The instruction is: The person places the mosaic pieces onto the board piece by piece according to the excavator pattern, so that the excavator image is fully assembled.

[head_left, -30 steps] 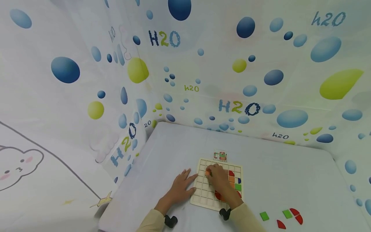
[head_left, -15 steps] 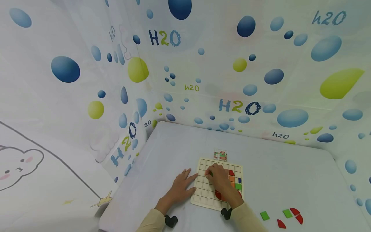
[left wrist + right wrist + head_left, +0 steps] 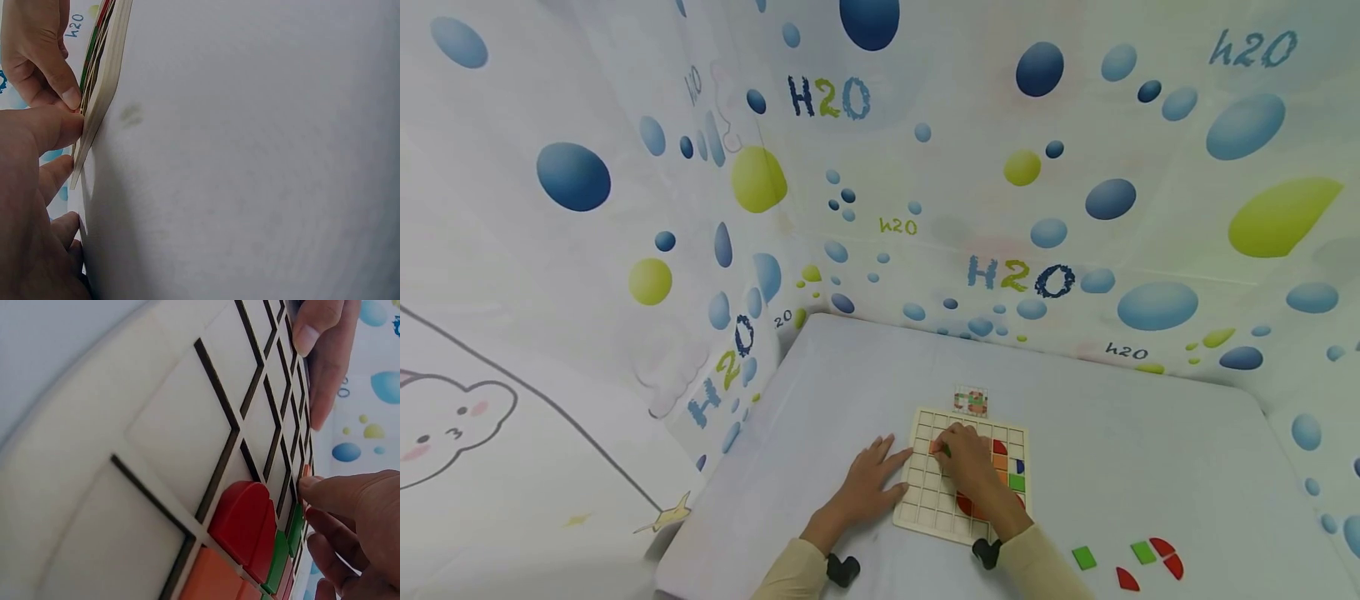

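Observation:
A pale wooden grid board (image 3: 914,510) lies on the white table, with red, orange, green and blue tiles in its right-hand cells. At the board's upper left, my right hand (image 3: 967,462) pinches a small orange tile (image 3: 306,471) against a cell; the fingers partly cover it. Beside the hand in the right wrist view are a green tile (image 3: 296,530) and a rounded red tile (image 3: 240,519) set in the grid. My left hand (image 3: 867,486) rests by the left edge, fingers spread, thumb and forefinger touching the board.
A small printed pattern card (image 3: 971,401) lies just beyond the board. Loose on the table at the front right are green squares (image 3: 1084,557) and several red curved tiles (image 3: 1127,579). A patterned curtain (image 3: 925,167) stands behind the table.
The orange tile has tilted down and now lies flatter at the cell under my right fingertips. My left hand stays in place.

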Tool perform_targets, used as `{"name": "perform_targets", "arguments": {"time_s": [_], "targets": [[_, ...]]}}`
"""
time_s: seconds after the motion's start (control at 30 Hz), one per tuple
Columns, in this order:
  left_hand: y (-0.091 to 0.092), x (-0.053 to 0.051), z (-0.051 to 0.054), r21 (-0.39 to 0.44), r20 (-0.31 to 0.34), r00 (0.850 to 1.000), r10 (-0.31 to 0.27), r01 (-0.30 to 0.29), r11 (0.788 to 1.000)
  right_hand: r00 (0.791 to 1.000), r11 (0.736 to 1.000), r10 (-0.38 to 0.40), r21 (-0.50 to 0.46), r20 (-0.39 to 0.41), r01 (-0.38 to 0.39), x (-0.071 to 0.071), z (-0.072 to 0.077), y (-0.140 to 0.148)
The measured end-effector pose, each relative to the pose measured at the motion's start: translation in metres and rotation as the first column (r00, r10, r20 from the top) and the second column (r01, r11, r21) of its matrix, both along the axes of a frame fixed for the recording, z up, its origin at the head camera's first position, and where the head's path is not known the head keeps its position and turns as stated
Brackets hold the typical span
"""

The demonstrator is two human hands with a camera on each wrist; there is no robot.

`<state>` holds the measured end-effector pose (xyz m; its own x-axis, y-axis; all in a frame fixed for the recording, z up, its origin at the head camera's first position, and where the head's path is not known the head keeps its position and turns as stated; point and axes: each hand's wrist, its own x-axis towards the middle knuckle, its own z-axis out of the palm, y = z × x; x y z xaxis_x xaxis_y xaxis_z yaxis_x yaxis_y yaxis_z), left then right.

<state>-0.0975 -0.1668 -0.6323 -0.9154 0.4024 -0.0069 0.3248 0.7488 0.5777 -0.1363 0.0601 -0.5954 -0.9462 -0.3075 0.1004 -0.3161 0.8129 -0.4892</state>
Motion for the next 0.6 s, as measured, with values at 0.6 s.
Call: {"name": "perform_targets", "arguments": {"time_s": [0.6], "targets": [[0.001, -0.001, 0.003, -0.008, 0.007, 1.0, 0.005, -0.005, 1.0, 1.0, 0.995, -0.007, -0.098, -0.009, 0.006, 0.016, 0.01, 0.017]]}}
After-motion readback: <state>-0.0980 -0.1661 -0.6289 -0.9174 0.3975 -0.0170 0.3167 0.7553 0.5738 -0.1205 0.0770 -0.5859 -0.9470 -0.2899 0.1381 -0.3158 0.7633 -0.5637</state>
